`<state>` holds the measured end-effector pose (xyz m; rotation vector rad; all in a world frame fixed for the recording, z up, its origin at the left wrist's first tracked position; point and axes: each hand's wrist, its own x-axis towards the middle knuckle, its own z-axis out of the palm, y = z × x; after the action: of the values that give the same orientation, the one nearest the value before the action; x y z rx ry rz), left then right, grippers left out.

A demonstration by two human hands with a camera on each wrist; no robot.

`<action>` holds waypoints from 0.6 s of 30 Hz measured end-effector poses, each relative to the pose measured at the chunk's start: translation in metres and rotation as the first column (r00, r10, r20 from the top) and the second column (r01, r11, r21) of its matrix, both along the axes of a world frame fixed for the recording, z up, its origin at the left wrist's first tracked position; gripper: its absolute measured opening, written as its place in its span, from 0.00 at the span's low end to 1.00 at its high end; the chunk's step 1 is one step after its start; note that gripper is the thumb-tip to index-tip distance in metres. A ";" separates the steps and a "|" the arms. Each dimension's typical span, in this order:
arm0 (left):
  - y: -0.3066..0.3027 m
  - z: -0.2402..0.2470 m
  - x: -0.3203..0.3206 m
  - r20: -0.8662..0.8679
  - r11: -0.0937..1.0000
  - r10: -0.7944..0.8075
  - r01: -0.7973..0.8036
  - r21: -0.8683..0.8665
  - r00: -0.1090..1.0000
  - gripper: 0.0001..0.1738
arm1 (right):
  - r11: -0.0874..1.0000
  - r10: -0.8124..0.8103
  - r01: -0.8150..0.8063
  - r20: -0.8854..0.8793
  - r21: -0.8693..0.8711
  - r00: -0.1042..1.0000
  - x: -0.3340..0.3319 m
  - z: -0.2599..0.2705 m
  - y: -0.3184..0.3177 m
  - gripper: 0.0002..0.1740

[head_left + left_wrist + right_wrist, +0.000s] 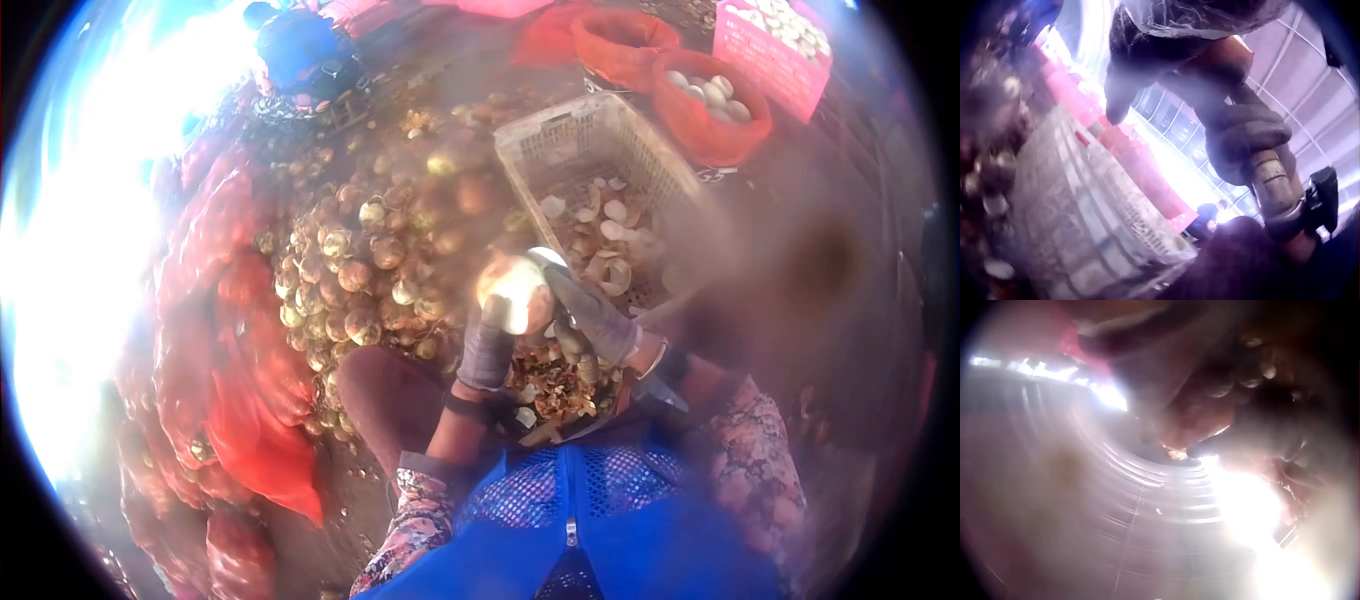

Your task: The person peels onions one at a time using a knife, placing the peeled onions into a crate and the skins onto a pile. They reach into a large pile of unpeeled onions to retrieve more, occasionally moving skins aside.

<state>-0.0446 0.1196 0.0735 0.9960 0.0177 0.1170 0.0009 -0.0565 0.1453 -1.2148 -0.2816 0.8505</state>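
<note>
In the head view, my gloved left hand grips a brightly lit onion from its near left side. My gloved right hand is at the onion's right side, and a pale flat thing shows at its fingertips; I cannot tell what kind of thing it is. Curled fingers of the right hand appear in the left wrist view. Brown onion skin shows beside dark glove fingers in the blurred right wrist view. Under the hands lie dry onion skins.
A pale plastic crate with onion scraps stands ahead of my hands. Many unpeeled onions cover the ground to the left, beside red mesh sacks. Peeled onions fill a red-lined tub and a pink box. A person sits farther back.
</note>
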 end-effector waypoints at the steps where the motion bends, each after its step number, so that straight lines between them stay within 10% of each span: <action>1: 0.001 0.006 0.002 0.068 0.996 0.025 -0.030 0.078 0.997 0.49 | 0.999 -0.039 0.039 0.033 0.011 0.999 0.001 -0.006 0.000 0.34; 5: -0.005 0.021 0.004 0.227 0.936 0.143 -0.206 0.286 0.963 0.50 | 0.980 -0.148 0.173 0.229 -0.094 0.962 0.003 -0.014 0.003 0.29; 7: -0.004 -0.003 0.011 0.309 0.838 0.231 -0.349 0.419 0.923 0.50 | 0.965 -0.146 0.253 0.671 -0.064 0.727 0.011 -0.047 0.008 0.29; 11: 0.000 -0.008 0.012 0.224 0.872 0.244 -0.314 0.376 0.944 0.48 | 0.938 -0.084 0.343 0.931 -0.046 0.354 0.016 -0.062 0.007 0.32; 18: 0.001 -0.014 0.013 0.257 0.810 0.310 -0.396 0.432 0.915 0.45 | 0.750 0.303 0.416 0.826 -0.514 0.474 0.014 -0.059 0.008 0.28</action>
<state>-0.0318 0.1204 0.0595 1.4699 0.0145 0.5795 0.0146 -0.0487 0.0864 -2.3338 -0.8310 0.1024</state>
